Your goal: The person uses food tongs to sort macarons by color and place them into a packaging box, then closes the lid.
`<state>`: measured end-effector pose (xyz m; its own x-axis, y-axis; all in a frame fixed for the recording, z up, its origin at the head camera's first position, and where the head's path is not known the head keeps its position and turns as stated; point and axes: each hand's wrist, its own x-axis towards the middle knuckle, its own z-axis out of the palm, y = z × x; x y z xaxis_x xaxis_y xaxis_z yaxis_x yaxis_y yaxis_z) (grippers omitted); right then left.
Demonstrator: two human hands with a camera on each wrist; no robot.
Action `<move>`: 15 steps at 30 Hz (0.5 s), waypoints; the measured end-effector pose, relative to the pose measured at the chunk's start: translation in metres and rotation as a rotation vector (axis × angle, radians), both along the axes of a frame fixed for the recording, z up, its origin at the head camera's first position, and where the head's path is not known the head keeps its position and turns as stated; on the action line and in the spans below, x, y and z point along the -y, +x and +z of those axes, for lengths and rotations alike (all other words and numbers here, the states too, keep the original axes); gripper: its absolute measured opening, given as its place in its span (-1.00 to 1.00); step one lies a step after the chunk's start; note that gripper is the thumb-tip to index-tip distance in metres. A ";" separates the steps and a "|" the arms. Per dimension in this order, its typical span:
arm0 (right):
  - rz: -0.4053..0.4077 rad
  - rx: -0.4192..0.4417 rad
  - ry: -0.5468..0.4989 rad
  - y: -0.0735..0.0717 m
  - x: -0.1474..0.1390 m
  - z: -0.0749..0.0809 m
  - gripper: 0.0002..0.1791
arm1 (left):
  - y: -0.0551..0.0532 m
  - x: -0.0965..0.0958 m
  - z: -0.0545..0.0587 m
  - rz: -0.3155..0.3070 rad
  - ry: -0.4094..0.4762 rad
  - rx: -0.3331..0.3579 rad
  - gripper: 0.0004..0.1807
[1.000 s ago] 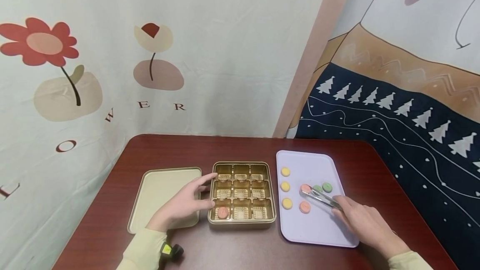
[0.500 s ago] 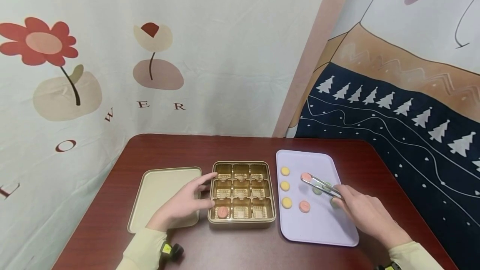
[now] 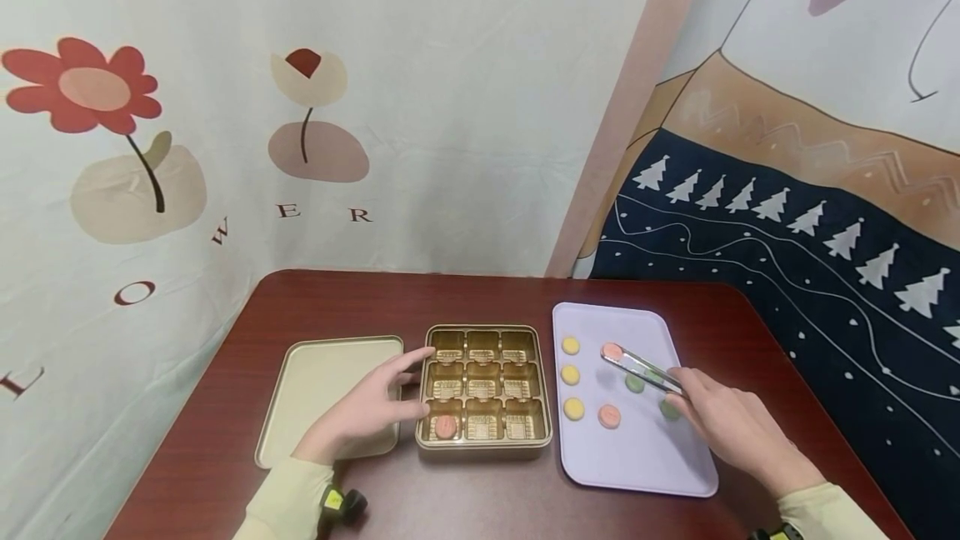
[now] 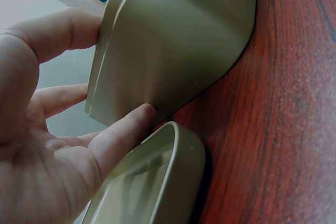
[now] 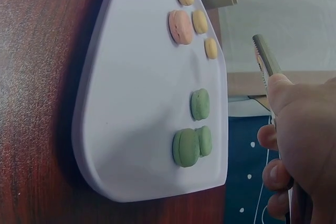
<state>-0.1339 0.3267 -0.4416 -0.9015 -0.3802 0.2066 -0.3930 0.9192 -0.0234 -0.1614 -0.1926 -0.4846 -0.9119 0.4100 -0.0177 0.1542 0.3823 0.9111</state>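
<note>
My right hand grips metal tongs above the lilac tray. A pink macaron is pinched between the tong tips, lifted off the tray. My left hand rests its fingers and thumb against the left wall of a gold tin; in the left wrist view the fingertips touch the tin's side. The tin has a gold insert with nine compartments. One pink macaron sits in its front-left compartment. In the right wrist view the tongs point away, their held macaron mostly hidden.
On the tray stand three yellow macarons in a column, a pink one and three green ones, partly behind the tongs in the head view. A pale gold lid lies left of the tin on the red-brown table.
The tongs have lifted the pink macaron off the tray and slightly away from me, then held it there. My left hand has stayed at the tin.
</note>
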 end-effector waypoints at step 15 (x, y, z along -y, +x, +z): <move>0.020 0.047 -0.006 -0.010 0.024 0.007 -0.58 | 0.001 -0.001 0.002 0.014 -0.014 0.003 0.00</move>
<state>-0.1438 0.3025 -0.4346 -0.9025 -0.3973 0.1661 -0.4098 0.9109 -0.0481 -0.1600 -0.1919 -0.4826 -0.9174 0.3971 -0.0260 0.1463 0.3974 0.9059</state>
